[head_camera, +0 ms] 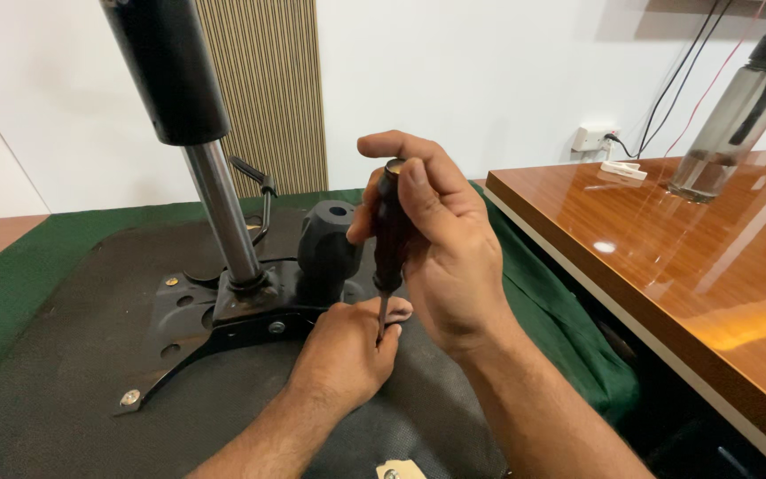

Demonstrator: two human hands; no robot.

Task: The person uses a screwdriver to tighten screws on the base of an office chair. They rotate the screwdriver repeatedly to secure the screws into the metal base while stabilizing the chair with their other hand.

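Head view: the right hand is closed around the dark handle of a screwdriver, held upright with the thumb over its top end; the thin shaft points straight down. The left hand rests on the seat underside, fingers pinched narrowly around the shaft's tip, just beside the black metal mounting plate. The plate lies on the dark upturned chair seat, with a bolt head showing at its near left corner. A chrome gas-lift column with a black sleeve rises tilted from the plate; a thin lever and a black plastic knob housing sit behind it. The seat lies on a green cloth spread over a table. To the right, close alongside, stands a glossy brown wooden desk carrying a smoke-grey water bottle with black lid. White wall behind, with a ribbed beige panel, a wall socket and hanging cables.
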